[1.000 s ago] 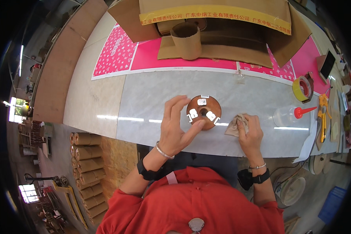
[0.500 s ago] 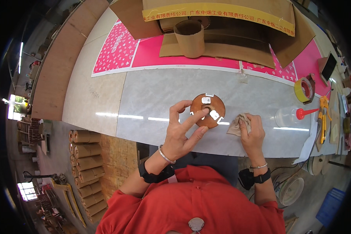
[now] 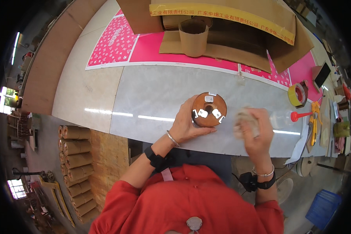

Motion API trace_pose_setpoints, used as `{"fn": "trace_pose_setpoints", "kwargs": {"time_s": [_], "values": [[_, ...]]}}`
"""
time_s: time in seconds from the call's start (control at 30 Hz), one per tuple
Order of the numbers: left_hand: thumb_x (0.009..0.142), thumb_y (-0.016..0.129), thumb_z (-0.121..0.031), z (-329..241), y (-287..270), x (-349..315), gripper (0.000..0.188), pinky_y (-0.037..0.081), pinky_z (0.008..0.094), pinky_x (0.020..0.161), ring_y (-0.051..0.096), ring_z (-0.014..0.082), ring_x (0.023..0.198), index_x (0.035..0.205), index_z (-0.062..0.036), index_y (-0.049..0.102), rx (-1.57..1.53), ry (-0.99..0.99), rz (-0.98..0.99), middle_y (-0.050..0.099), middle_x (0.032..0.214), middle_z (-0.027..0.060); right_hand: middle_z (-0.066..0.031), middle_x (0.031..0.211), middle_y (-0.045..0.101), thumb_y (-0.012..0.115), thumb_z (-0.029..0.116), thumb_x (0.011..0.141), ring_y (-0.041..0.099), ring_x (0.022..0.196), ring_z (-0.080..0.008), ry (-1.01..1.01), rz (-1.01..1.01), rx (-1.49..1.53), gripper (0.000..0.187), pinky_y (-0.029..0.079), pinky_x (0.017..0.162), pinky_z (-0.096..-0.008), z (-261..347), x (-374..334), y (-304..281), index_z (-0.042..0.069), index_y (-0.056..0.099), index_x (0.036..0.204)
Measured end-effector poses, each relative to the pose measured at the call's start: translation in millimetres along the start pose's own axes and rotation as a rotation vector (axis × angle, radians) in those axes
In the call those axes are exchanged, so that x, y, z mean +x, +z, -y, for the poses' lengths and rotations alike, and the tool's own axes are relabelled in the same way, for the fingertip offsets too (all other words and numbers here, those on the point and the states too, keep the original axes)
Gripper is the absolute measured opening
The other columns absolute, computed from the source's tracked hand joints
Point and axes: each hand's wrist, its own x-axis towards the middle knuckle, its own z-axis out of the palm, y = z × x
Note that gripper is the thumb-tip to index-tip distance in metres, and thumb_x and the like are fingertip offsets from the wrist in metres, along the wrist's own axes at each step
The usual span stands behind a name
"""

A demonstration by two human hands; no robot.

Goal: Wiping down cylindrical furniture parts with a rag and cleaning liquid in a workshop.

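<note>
My left hand (image 3: 186, 120) is wrapped round the side of a round brown roll (image 3: 201, 102), fingers behind it and thumb along its lower edge. The roll's flat face is turned up, with a hole in its centre and several white tabs or stickers around it. To the right, my right hand (image 3: 261, 130) grips a crumpled pale cloth (image 3: 245, 123); both are smeared by motion. The cloth is apart from the roll. A clear bottle (image 3: 277, 120) with a red nozzle lies just past my right hand.
An open cardboard box (image 3: 238, 54) stands at the back on pink printed sheets (image 3: 156, 50), a cardboard tube (image 3: 193, 41) at its mouth. To the right lie a yellow tape roll (image 3: 295, 96) and a yellow-handled tool (image 3: 313, 126). Wrapped rolls (image 3: 78, 160) are stacked below left.
My left hand has gone from fingers spread over the roll's face, one at its hole, to gripping its side. My right hand has lifted the cloth off the table.
</note>
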Motion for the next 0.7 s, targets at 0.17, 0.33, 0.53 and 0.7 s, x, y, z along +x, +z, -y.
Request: {"fn": "trace_pose_setpoints", "kwargs": {"time_s": [0.17,0.33,0.53,0.7], "values": [[0.067,0.078,-0.035,22,8,6,0.074,0.043,0.0412,0.089,0.052,0.0373,0.107,0.126,-0.0031,0.046,0.190,0.260,0.000,0.054,0.119,0.0187,-0.0091,0.084,0.052,0.066,0.008,0.065,0.056,0.064,-0.0211,-0.427,0.237,-0.323,0.027,0.048,0.051,-0.0319,40,40,78,0.006,0.059,0.091],[0.070,0.073,-0.028,1,2,4,0.056,0.044,0.0409,0.085,0.055,0.0364,0.098,0.115,-0.0041,0.051,-0.009,0.166,-0.039,0.058,0.109,0.0156,-0.0076,0.079,0.047,0.064,0.008,0.064,0.053,0.061,-0.0201,-0.349,0.277,-0.388,0.022,0.039,0.042,-0.0332,31,54,93,0.008,0.056,0.084],[0.068,0.075,-0.030,6,5,3,0.062,0.044,0.0402,0.083,0.053,0.0383,0.098,0.118,-0.0040,0.048,0.010,0.263,-0.213,0.055,0.108,0.0183,-0.0070,0.079,0.049,0.064,0.009,0.066,0.055,0.063,-0.0210,-0.407,0.215,-0.375,0.020,0.046,0.048,-0.0368,47,22,71,0.010,0.057,0.085],[0.064,0.080,-0.033,-11,-3,5,0.076,0.042,0.0409,0.089,0.053,0.0364,0.103,0.124,-0.0017,0.045,-0.052,0.153,-0.079,0.054,0.113,0.0193,-0.0084,0.078,0.051,0.063,0.009,0.074,0.055,0.063,-0.0240,-0.313,0.263,-0.358,0.013,0.047,0.054,-0.0390,27,62,91,0.008,0.061,0.086]]}}
